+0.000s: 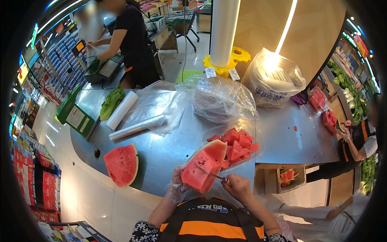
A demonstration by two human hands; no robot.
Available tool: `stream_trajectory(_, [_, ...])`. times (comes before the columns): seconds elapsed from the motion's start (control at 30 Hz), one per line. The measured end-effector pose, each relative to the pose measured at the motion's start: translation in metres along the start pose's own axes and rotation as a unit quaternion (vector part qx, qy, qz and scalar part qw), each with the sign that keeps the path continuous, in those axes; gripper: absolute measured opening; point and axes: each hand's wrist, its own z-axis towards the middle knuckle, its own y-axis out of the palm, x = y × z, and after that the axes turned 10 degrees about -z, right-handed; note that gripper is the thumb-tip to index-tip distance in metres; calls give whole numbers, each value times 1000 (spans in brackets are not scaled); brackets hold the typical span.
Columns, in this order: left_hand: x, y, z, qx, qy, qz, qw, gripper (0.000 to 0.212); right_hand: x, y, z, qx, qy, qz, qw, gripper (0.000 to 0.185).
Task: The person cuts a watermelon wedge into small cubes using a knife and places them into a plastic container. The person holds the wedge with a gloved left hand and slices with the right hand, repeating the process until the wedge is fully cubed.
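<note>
My left hand point(178, 184), in a clear plastic glove, grips a large watermelon wedge point(205, 166) from its left side. My bare right hand point(238, 188) holds a knife point(208, 172) by its handle, and the blade lies against the red flesh of that wedge. Just behind the wedge, a clear plastic tray point(260, 149) holds cut watermelon chunks point(237, 145). Another watermelon wedge point(121, 165) rests at the left front edge of the metal table, apart from both hands. The wedge hides part of my left fingers.
The metal table point(157, 151) carries plastic film rolls point(122, 110), a lettuce point(112, 103), a green stand point(77, 116) and bagged trays point(223, 96). A bin with rind scraps point(291, 181) is below right. One person stands behind a counter; another person point(356, 139) works at right.
</note>
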Motion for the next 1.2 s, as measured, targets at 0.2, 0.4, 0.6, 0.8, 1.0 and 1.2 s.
stream_trajectory(0.2, [-9, 19, -1, 83, 10, 40, 996, 57, 5, 19, -7, -17, 43, -20, 999, 25])
stream_trajectory(0.4, [-14, 23, -8, 153, 61, 83, 983, 55, 6, 25, -12, -98, 88, -32, 991, 25])
stream_trajectory(0.6, [-8, 9, -7, 130, 19, 18, 991, 52, 17, 36, -13, -165, 128, -37, 977, 28])
stream_trajectory(0.8, [-9, 20, 5, 173, 14, 27, 984, 52, 24, 14, 10, -117, 98, 57, 987, 29])
stream_trajectory(1.0, [-15, 32, 4, 172, 52, 43, 983, 55, 28, -25, 18, -169, 223, 276, 920, 29])
stream_trajectory(1.2, [-9, 30, 4, 115, 84, 207, 968, 54, 30, -7, 13, -262, 274, 345, 859, 34])
